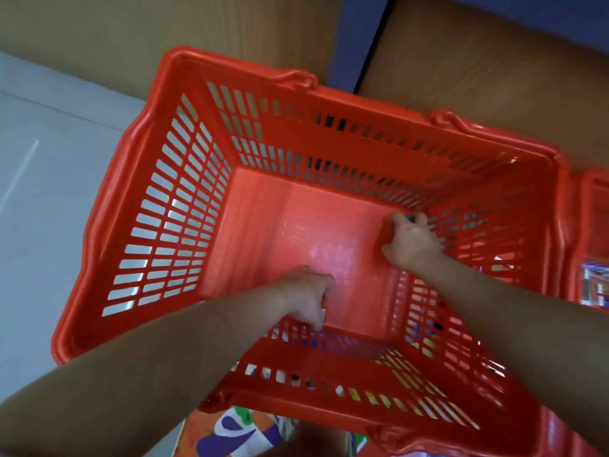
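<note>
A red slotted plastic basket (155,225) fills the view from above, and its floor is bare. Both my arms reach down into it. My right hand (412,242) is at the far right corner of the floor. Its fingers curl round a small dark object (410,219) that is mostly hidden. My left hand (309,295) is by the near wall with its fingers curled downward. Whether it holds anything is hidden.
A second red basket (590,199) stands against the right side, with colourful packets (593,285) inside. Brown wood-grain panels (478,61) lie behind, split by a blue strip (356,37). Pale grey floor (49,192) is on the left. Colourful printed fabric (230,433) shows below.
</note>
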### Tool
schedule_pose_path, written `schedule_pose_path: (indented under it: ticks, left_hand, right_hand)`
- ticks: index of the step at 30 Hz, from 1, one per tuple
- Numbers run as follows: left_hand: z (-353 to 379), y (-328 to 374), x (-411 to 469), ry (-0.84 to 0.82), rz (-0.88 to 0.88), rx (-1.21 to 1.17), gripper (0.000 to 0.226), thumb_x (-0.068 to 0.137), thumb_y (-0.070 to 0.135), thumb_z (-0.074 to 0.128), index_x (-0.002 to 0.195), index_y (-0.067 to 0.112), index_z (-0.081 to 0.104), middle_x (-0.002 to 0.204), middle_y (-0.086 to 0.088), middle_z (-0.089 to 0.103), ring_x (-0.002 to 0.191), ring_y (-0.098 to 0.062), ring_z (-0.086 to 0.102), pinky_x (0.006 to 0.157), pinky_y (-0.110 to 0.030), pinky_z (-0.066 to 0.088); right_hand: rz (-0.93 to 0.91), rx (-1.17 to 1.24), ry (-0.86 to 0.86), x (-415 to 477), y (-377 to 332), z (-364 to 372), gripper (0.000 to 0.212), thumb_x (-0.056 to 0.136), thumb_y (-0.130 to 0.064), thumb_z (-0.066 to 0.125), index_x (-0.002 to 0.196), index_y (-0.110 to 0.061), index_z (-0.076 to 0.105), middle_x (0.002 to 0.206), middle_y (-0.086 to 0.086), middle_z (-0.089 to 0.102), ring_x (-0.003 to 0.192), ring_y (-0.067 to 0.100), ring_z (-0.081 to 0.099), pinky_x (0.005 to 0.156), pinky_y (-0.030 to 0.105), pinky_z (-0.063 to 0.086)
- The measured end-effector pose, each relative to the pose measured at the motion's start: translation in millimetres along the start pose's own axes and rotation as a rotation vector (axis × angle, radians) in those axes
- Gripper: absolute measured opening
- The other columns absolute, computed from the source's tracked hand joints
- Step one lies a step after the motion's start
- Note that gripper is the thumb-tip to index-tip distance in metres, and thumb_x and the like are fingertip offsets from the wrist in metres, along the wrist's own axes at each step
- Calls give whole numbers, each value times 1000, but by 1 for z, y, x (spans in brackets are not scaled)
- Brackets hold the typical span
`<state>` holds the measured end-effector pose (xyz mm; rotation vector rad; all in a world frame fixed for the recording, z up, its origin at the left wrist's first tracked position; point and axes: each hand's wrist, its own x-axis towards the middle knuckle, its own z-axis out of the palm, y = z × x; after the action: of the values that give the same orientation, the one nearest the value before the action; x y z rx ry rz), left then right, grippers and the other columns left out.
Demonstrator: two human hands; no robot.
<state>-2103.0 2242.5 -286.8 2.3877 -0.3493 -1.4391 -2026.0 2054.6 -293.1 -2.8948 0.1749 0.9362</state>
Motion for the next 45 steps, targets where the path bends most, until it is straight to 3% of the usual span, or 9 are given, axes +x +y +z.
schedule_pose_path:
  ticks: [7,9,14,20,26,34,38,43,45]
  left_hand:
    - [-34,-13,-6,78,-60,-945,25,77,16,76,93,29,62,84,2,60,60,-11,48,52,-22,40]
    - [-50,-6,-15,108,-40,-1190,16,84,20,70,97,28,66,84,-2,63,59,-12,51,53,-23,43]
    - [-85,29,-49,189,103,-1444,12,91,26,63,102,25,68,85,-6,66,66,-19,60,63,-29,53]
    - [-143,95,-109,263,306,-1169,10,85,32,66,94,28,67,76,4,65,58,-18,63,61,-29,59]
    - [-202,196,-166,344,445,-915,20,93,26,61,112,19,58,87,1,60,57,-9,64,61,-30,60]
    - [-194,326,-201,662,514,-432,31,96,51,44,106,25,56,62,4,60,57,-20,61,49,-26,40]
    - [-181,381,-205,618,601,-586,25,103,38,37,109,29,60,83,4,63,69,-12,59,56,-18,42]
    - [-173,449,-199,442,721,-820,28,97,11,56,116,31,59,115,-18,65,101,-37,68,85,-59,54]
    - [-175,476,-195,471,746,-835,31,91,6,63,117,24,60,116,-20,64,98,-37,69,79,-53,58]
  right_hand:
    - [98,523,21,1,2,12,20,79,-8,71,89,-22,61,122,16,56,102,27,57,76,19,47]
    - [196,1029,-131,-14,-7,-5,22,85,-2,66,83,-22,58,98,13,63,77,23,59,48,24,54]
    - [136,1833,-580,-70,-11,-64,25,88,-7,47,97,-22,65,89,5,65,66,17,63,52,26,57]
    - [-184,1771,-548,-119,11,-129,43,83,-33,60,126,-27,63,99,5,58,59,9,57,43,19,49]
    - [-455,1705,-373,-173,51,-211,63,50,-53,90,107,-32,71,97,14,58,62,14,59,40,20,47]
    - [-355,1572,-62,-253,146,-290,16,75,-25,73,87,-36,71,84,6,56,61,14,53,45,19,43]
    - [-352,1536,56,-278,205,-314,21,81,-21,72,100,-25,69,75,4,55,54,11,51,46,21,43]
    - [-320,1558,194,-293,278,-334,28,82,-23,74,108,-21,66,67,-3,58,53,8,54,47,23,43]
    - [-311,1615,224,-294,303,-336,28,81,-25,75,107,-21,67,71,-1,60,54,10,55,47,23,43]
